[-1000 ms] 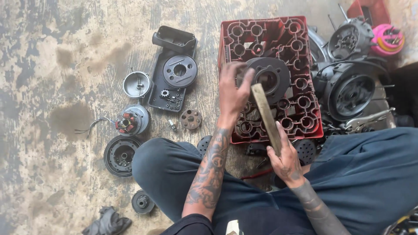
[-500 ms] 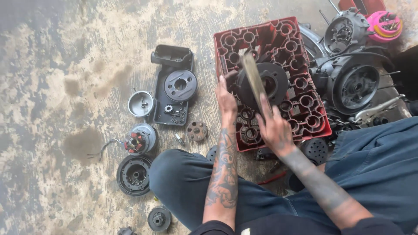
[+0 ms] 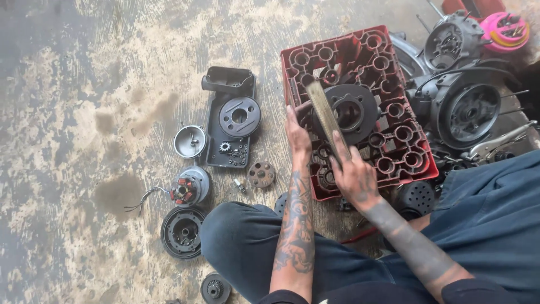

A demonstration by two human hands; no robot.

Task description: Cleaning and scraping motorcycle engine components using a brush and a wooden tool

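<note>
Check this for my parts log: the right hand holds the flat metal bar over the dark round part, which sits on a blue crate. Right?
Not quite. In the head view the crate is red, not blue. The right hand does hold the flat metal bar over the dark round part sitting on it.

A stained concrete floor carries everything. Left of the left hand lie a black tray, pulleys and a red crate beneath it.

I see a black tray of small parts, a pink tub and an engine case on the floor.
</note>
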